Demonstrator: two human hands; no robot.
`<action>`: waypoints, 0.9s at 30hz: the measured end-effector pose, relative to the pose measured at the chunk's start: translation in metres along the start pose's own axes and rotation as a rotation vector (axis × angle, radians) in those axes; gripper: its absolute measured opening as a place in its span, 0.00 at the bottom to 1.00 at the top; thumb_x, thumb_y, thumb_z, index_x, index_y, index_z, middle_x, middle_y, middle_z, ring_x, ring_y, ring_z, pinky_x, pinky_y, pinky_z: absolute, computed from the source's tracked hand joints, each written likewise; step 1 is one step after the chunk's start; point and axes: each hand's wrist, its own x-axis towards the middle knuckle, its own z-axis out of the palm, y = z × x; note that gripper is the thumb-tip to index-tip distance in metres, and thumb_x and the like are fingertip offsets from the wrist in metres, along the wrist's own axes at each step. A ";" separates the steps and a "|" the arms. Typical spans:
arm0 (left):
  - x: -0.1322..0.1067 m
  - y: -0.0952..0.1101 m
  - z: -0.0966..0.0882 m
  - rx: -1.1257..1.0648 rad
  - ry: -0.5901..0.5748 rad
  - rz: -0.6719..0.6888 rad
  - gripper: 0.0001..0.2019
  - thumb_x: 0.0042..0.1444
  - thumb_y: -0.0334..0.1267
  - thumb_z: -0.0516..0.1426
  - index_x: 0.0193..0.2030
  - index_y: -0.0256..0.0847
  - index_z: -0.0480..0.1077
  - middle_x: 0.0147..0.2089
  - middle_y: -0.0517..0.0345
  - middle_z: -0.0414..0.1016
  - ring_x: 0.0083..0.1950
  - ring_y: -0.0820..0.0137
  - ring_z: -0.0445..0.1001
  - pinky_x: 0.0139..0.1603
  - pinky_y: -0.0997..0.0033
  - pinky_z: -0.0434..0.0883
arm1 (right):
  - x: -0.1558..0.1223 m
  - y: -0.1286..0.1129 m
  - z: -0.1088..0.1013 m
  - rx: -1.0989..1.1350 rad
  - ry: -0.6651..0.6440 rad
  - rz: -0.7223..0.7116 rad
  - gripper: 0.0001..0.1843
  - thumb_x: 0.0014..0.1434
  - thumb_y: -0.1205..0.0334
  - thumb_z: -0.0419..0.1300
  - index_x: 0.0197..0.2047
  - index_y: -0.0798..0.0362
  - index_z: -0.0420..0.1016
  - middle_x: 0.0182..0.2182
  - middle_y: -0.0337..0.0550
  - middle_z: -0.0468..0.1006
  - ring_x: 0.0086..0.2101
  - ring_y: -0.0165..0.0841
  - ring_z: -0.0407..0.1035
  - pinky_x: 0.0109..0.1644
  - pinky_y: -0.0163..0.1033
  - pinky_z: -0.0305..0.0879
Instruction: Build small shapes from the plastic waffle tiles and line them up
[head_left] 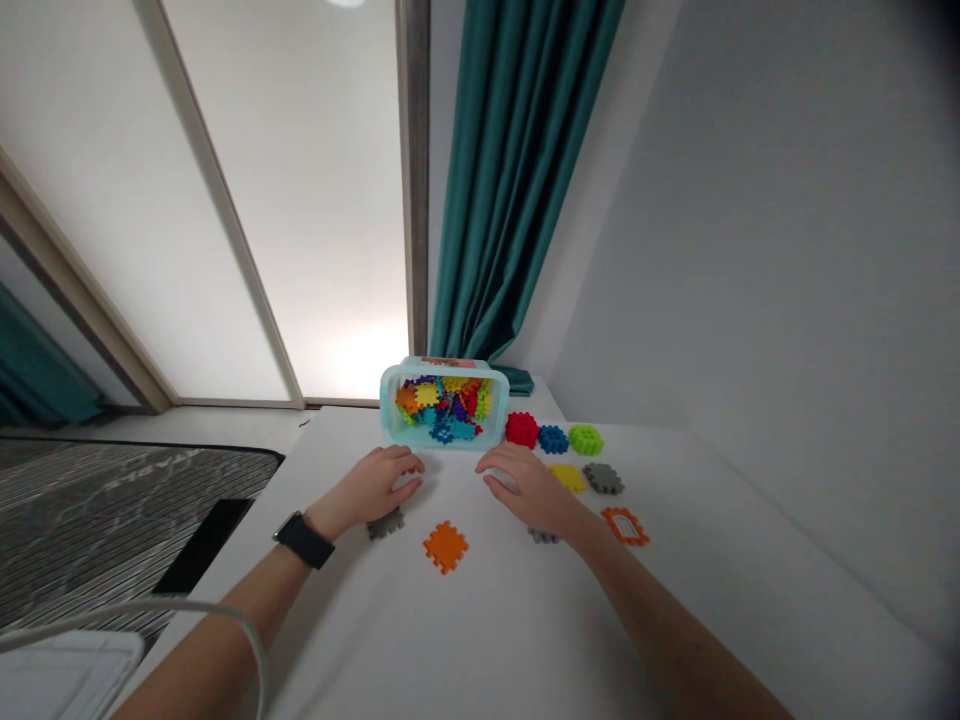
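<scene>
My left hand [379, 485] rests low over the white table, fingers curved and apart, with nothing in them. A grey toothed tile [386, 524] lies partly hidden under it. My right hand [525, 485] is likewise open, its fingers pointing left, and covers part of another grey tile [544, 536]. Between and nearer to me lies a flat orange toothed tile [445, 547]. Just beyond both hands stands a pale turquoise bin [388, 408] holding several colourful interlocking tiles [450, 400]. By my right hand is a yellow tile [568, 478].
Right of the bin sit a red piece [522, 430], a blue piece [553, 439] and a lime green piece [586, 440]. A dark grey tile [603, 478] and an orange frame tile [625, 526] lie nearer. A white handle [247, 630] and lid [82, 675] are at lower left.
</scene>
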 end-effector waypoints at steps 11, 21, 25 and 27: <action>-0.048 -0.002 0.001 -0.060 -0.138 -0.133 0.30 0.52 0.48 0.65 0.61 0.45 0.67 0.55 0.50 0.74 0.57 0.54 0.73 0.58 0.56 0.67 | -0.009 -0.061 0.037 0.197 -0.093 0.101 0.12 0.65 0.68 0.55 0.48 0.49 0.75 0.46 0.46 0.81 0.49 0.40 0.73 0.57 0.48 0.67; -0.061 -0.002 0.008 -0.121 -0.042 -0.132 0.30 0.51 0.36 0.64 0.61 0.43 0.65 0.53 0.50 0.74 0.53 0.57 0.73 0.55 0.58 0.70 | -0.032 -0.074 0.073 0.213 -0.102 0.082 0.13 0.61 0.76 0.56 0.43 0.49 0.74 0.43 0.42 0.80 0.45 0.38 0.71 0.54 0.48 0.65; -0.057 0.001 0.016 -0.154 0.013 -0.082 0.29 0.49 0.33 0.63 0.60 0.43 0.65 0.51 0.51 0.75 0.51 0.58 0.73 0.53 0.58 0.70 | -0.032 -0.072 0.073 0.145 -0.126 0.060 0.14 0.61 0.75 0.56 0.46 0.50 0.74 0.43 0.43 0.80 0.46 0.39 0.70 0.55 0.48 0.65; -0.054 0.006 0.020 -0.179 0.055 -0.048 0.29 0.48 0.31 0.63 0.59 0.44 0.65 0.52 0.51 0.75 0.51 0.58 0.73 0.54 0.58 0.70 | -0.033 -0.069 0.071 0.102 -0.123 0.053 0.14 0.62 0.74 0.56 0.47 0.50 0.74 0.45 0.44 0.79 0.47 0.40 0.70 0.56 0.49 0.65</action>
